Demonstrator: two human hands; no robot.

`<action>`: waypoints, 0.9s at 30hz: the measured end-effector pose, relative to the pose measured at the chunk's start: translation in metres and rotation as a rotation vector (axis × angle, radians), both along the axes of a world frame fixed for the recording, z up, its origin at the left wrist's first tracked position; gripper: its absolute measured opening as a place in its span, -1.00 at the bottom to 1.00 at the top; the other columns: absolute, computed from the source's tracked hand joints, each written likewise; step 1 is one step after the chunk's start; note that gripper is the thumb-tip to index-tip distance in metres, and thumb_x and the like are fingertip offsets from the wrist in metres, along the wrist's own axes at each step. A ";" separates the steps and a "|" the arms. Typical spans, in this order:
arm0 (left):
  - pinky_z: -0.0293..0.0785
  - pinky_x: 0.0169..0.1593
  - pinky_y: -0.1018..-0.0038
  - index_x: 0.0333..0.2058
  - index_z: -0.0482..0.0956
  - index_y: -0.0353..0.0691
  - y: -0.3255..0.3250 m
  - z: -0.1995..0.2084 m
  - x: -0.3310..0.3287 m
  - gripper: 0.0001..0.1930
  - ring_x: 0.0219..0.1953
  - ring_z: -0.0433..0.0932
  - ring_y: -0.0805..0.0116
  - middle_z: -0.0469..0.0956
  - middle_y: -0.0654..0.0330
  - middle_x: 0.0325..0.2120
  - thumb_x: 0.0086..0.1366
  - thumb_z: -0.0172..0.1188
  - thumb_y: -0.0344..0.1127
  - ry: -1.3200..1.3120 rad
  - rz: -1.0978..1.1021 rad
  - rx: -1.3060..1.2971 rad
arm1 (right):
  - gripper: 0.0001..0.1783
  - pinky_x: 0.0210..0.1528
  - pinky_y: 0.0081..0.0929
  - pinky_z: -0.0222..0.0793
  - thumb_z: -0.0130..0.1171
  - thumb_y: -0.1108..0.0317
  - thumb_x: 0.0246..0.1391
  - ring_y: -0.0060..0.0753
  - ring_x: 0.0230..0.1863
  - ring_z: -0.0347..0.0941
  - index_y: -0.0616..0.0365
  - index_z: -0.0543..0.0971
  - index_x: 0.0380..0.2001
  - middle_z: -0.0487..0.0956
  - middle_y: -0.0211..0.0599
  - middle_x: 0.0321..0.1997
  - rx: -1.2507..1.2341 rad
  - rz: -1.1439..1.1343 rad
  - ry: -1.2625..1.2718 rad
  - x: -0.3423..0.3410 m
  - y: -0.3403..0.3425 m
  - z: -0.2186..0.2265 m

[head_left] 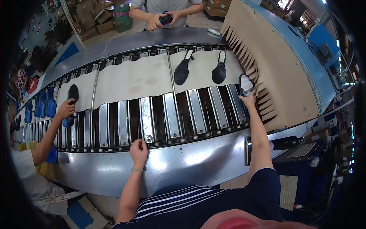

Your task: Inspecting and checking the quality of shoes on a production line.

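My right hand grips a shoe with a dark edge and a pale inside, beside the slit flaps of the brown curtain. The shoe's far end lies close against the strips. At the conveyor's near edge, my left hand has its fingers curled closed, with nothing visible in them. Two black shoe soles, one at the middle right and another farther right, rest on a cream cloth. Pale heel parts show on both. The cloth lies over the metal slats.
On the left, a co-worker's hand holds a dark shoe over the slats. Blue shoe pieces stand farther left. Across the conveyor another person's hands hold a dark item. A black bottle lies near my right arm.
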State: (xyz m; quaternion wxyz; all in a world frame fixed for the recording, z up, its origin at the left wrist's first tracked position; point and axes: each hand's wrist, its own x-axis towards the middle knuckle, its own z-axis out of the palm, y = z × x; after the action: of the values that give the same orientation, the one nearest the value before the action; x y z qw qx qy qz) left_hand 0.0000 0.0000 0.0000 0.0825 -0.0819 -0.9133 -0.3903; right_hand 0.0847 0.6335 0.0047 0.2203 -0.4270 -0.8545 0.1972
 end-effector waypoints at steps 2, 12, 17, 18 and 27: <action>0.40 -0.40 0.32 -0.48 0.57 -0.21 0.006 0.001 0.007 -0.89 -0.55 0.50 0.21 0.49 0.16 -0.64 0.17 0.20 -0.32 0.000 -0.021 -0.015 | 0.14 0.25 -0.24 0.24 0.55 0.09 -0.44 0.14 0.21 0.32 0.43 0.21 0.19 0.35 0.24 0.21 -0.037 0.039 -0.055 0.018 -0.016 0.009; 0.41 -0.40 0.39 -0.35 0.59 -0.18 -0.001 0.004 0.004 -0.91 -0.56 0.48 0.29 0.49 0.22 -0.59 0.18 0.22 -0.34 0.159 -0.065 0.099 | 0.14 0.23 -0.35 0.20 0.56 0.37 -0.45 -0.16 0.16 0.30 0.23 0.08 0.21 0.34 -0.01 0.10 -0.172 0.484 0.462 0.048 -0.232 0.128; 0.47 -0.12 0.45 0.20 0.32 -0.19 -0.008 0.011 0.018 -0.52 -0.13 0.50 0.43 0.46 0.17 -0.02 0.35 0.13 -0.23 -0.243 -0.273 0.738 | 0.11 0.24 -0.35 0.18 0.54 0.42 -0.43 -0.22 0.15 0.30 0.22 0.06 0.19 0.33 -0.08 0.10 -0.473 0.620 0.638 0.066 -0.345 0.126; 0.40 0.02 0.41 0.26 0.23 -0.21 -0.005 0.028 0.030 -0.45 0.00 0.43 0.38 0.38 0.14 0.06 0.35 0.11 -0.23 -0.262 -0.399 0.764 | 0.12 0.24 -0.36 0.18 0.54 0.41 -0.44 -0.22 0.14 0.30 0.22 0.05 0.19 0.33 -0.08 0.09 -0.506 0.627 0.640 0.067 -0.367 0.124; 0.23 0.28 0.32 0.27 0.19 -0.33 0.007 0.078 0.086 -0.18 0.22 0.35 0.21 0.36 0.05 0.18 0.35 -0.11 0.32 -0.545 -0.699 1.216 | 0.19 0.16 -0.09 0.14 0.58 0.26 -0.57 0.09 0.18 0.21 0.23 0.12 0.20 0.29 0.01 0.11 -0.105 0.721 0.431 0.079 -0.508 0.121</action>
State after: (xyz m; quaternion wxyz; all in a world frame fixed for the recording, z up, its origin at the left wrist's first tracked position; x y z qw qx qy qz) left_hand 0.0859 0.0068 0.0783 -0.2447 -0.2075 -0.4456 -0.8358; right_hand 0.1633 0.1251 0.1260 0.2890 -0.0603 -0.8724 0.3896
